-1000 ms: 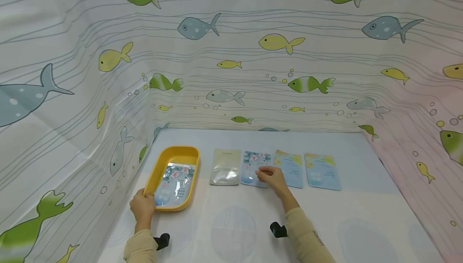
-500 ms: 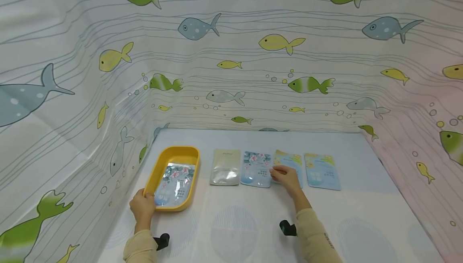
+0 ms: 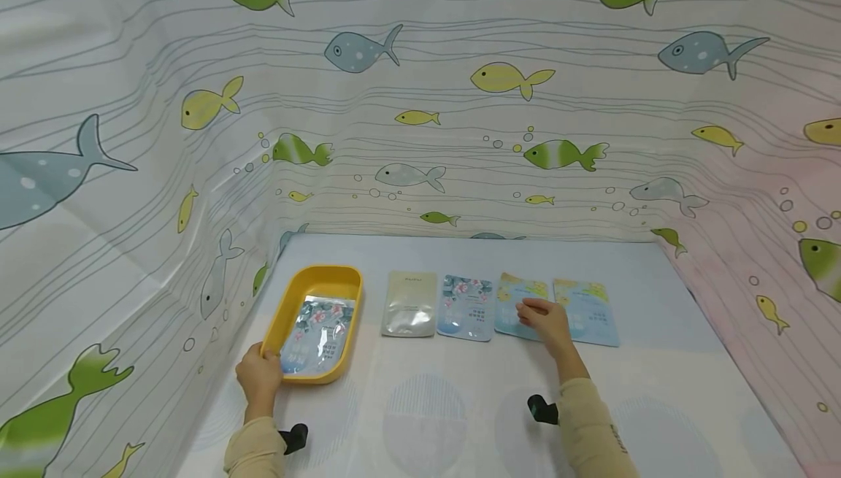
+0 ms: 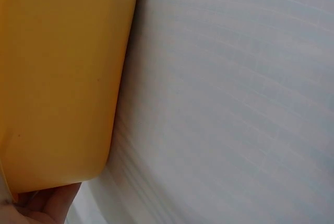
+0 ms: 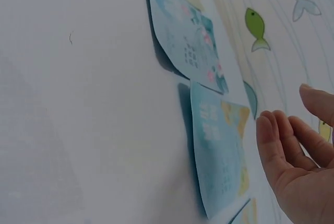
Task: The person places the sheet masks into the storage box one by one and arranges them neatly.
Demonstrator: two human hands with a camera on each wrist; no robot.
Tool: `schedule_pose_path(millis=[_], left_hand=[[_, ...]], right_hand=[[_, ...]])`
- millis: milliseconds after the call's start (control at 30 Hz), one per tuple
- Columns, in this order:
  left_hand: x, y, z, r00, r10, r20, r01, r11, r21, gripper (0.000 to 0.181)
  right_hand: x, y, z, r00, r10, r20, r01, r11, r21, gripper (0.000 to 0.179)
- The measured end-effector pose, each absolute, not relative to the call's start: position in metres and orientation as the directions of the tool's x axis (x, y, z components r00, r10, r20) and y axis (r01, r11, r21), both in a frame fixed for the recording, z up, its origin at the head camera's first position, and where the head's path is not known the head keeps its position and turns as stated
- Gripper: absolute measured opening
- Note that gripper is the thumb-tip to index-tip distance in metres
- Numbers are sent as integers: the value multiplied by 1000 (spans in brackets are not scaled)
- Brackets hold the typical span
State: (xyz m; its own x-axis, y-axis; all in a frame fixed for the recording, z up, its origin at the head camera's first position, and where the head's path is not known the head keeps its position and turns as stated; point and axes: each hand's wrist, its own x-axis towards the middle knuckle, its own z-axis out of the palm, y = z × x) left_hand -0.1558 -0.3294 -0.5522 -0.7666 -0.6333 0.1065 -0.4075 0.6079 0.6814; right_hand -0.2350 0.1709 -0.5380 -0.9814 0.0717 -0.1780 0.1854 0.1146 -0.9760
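My left hand [image 3: 259, 374] grips the near left corner of a yellow plastic tray [image 3: 328, 281]. Its fingers [image 4: 55, 203] curl against the tray's underside in the left wrist view. Inside the tray lies a shiny blue pouch [image 3: 318, 336] with pink flowers. My right hand [image 3: 547, 323] hovers over a blue-and-yellow flat pouch [image 3: 509, 310], partly hiding it. The right wrist view shows its fingers loosely bent, the thumb apart, and nothing between them. Just left of that pouch is a floral blue pouch [image 3: 465, 310]; to its right lies a second blue-and-yellow pouch [image 3: 588, 310].
A gold pouch [image 3: 409, 303] lies between the tray and the floral pouch. All the loose pouches form a row on the white table [image 3: 434, 405]. A fish-patterned curtain [image 3: 420, 149] encloses the table at the back and both sides.
My right hand has moved right, from over the floral pouch to over the left blue-and-yellow one. My left hand and the tray have stayed in place.
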Motion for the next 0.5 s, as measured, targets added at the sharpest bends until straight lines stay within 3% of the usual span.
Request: schedule_pose_path(millis=[500], left_hand=[[-156,-330,-552,-770,-630,106,-405,610,681,32]], right_hand=[[-231,213,-537,-968,168,-185,218,205,-954,48]])
